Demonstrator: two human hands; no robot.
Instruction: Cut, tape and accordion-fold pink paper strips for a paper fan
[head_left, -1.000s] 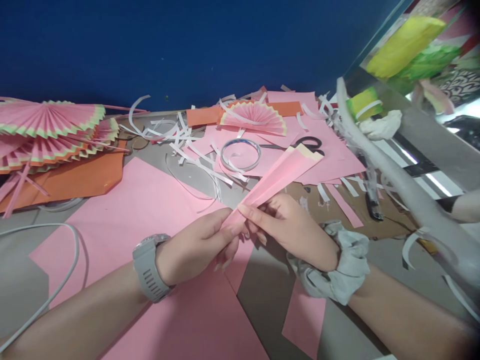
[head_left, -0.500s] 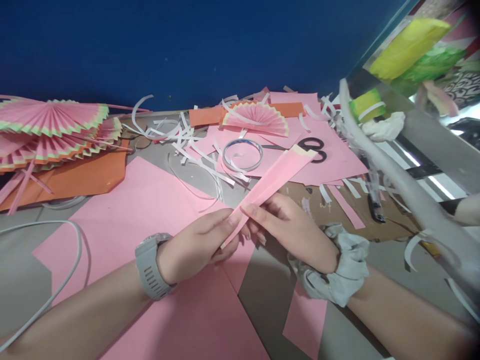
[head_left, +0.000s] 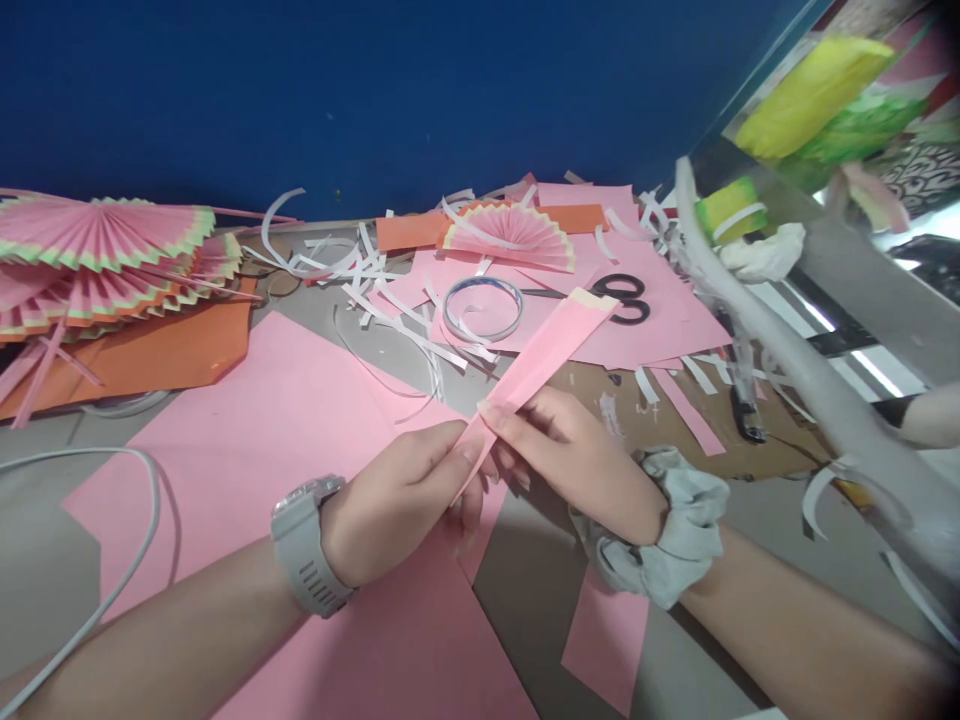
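Both my hands pinch the near end of a folded pink paper strip (head_left: 540, 355) with a pale yellow tip that points up and away to the right. My left hand (head_left: 401, 495), with a grey watch on the wrist, grips it from the left with thumb and fingers closed. My right hand (head_left: 577, 455), with a grey scrunchie on the wrist, pinches it from the right. The strip is held just above a large pink sheet (head_left: 270, 450) lying on the table.
Finished pink pleated fans (head_left: 97, 255) lie at the far left on orange paper (head_left: 150, 355). Another small fan (head_left: 510, 235), a tape ring (head_left: 482, 308), black scissors (head_left: 619, 298) and many white paper strips (head_left: 375, 280) sit behind. A white cable (head_left: 112, 560) loops at left. A blue wall stands behind.
The folded strip has closed from a slightly fanned wedge into a narrower flat strip, and my left fingers have shifted a little along its near end.
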